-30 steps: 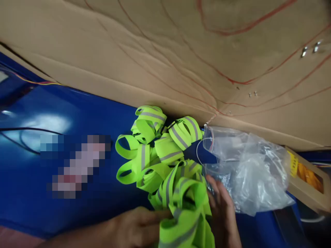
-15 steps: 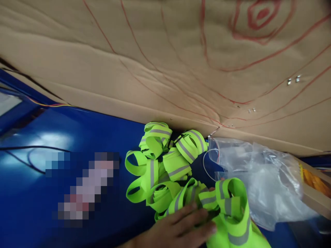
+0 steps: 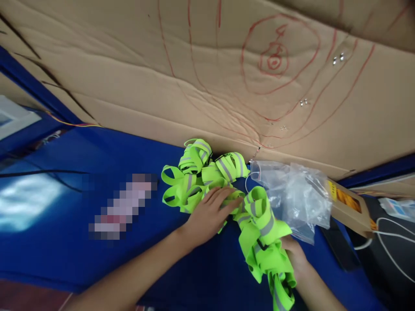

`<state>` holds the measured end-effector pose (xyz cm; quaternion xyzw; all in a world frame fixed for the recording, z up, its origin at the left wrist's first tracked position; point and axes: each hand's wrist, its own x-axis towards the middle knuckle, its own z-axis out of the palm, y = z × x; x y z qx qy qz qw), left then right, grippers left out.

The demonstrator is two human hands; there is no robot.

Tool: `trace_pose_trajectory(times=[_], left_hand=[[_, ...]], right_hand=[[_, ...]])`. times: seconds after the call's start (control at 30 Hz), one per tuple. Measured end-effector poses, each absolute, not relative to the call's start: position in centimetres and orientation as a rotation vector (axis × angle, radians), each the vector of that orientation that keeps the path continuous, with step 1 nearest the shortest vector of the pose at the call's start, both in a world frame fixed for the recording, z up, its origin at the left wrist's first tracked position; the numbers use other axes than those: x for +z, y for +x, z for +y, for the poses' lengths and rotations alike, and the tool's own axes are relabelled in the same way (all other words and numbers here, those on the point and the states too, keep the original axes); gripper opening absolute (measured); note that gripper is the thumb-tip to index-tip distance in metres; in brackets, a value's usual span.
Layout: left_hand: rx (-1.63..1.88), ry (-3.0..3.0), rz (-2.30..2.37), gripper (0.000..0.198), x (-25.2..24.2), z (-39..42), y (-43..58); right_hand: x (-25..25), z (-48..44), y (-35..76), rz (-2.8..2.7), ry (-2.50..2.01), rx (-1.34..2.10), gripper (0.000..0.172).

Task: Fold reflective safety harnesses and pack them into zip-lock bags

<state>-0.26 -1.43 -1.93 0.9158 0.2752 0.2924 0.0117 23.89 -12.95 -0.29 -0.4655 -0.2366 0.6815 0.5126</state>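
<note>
A pile of neon-yellow reflective straps [image 3: 189,179] with grey stripes lies in loose coils on the blue table, against the cardboard. My left hand [image 3: 207,214] rests on the near side of this pile, fingers stretched over the coils and thumb apart from them. To the right, my right hand [image 3: 293,250] is closed around a hanging bundle of the same reflective straps [image 3: 264,242]. Black buckle parts show among the bundle's folds. The straps cover most of my right fingers.
Behind the pile rises a brown cardboard sheet [image 3: 129,82] with red drawn lines. Clear plastic bags [image 3: 301,198] lie right of the straps, beside a cardboard box [image 3: 350,205] and a dark flat object [image 3: 340,244]. Black cables [image 3: 45,173] cross the blue table [image 3: 155,268] at left.
The view has shifted back, so both forearms now show. My left hand has moved up onto the pile. The strap bundle on the right now shows more fully, with my right hand at it.
</note>
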Motion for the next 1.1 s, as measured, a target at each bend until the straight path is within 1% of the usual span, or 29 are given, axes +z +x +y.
trace_pose_trajectory(times=[0.07, 0.13, 0.3, 0.47, 0.6, 0.67, 0.8, 0.87, 1.0, 1.03, 1.1], left_hand=[[0.932, 2.823, 0.842, 0.06, -1.9, -1.4, -0.2], [0.969, 2.752, 0.859, 0.061, -1.8, -1.6, -0.2], [1.125, 2.523, 0.874, 0.076, -1.4, -2.4, -0.4], [1.374, 2.508, 0.636, 0.085, -0.9, -4.0, -0.4], [1.459, 2.663, 0.382, 0.092, -0.6, -5.6, -0.2], [1.507, 2.703, 0.316, 0.094, -0.8, -6.3, 0.1], [1.573, 2.808, 0.26, 0.095, -1.9, -6.5, 0.8], [1.523, 2.914, 0.277, 0.092, -2.5, -6.3, 1.1], [1.507, 3.067, 0.26, 0.081, -3.6, -6.0, 1.4], [1.521, 3.089, 0.232, 0.078, -3.8, -6.1, 1.4], [1.526, 3.133, 0.153, 0.07, -4.1, -6.4, 1.6]], right_hand=[[-0.4, -13.2, 23.4, -0.487, -1.047, 1.7, 0.085], [-0.5, -13.2, 23.1, -0.472, -0.992, 1.724, 0.089], [-0.3, -12.5, 23.0, -0.516, -0.951, 1.668, 0.088], [0.5, -12.2, 22.7, -0.536, -0.99, 1.536, 0.094], [0.1, -12.5, 22.1, -0.681, -1.057, 1.425, 0.097], [-0.8, -12.6, 21.9, -0.902, -1.136, 1.239, 0.093], [-2.8, -12.7, 21.6, -1.432, -1.286, 0.552, 0.079], [-3.4, -12.7, 21.4, -1.551, -1.327, 0.305, 0.077], [-3.2, -12.9, 21.3, -1.605, -1.394, 0.104, 0.08], [-3.0, -12.9, 21.4, -1.637, -1.417, 0.074, 0.078], [-2.5, -13.0, 21.8, -1.756, -1.509, 0.002, 0.068]])
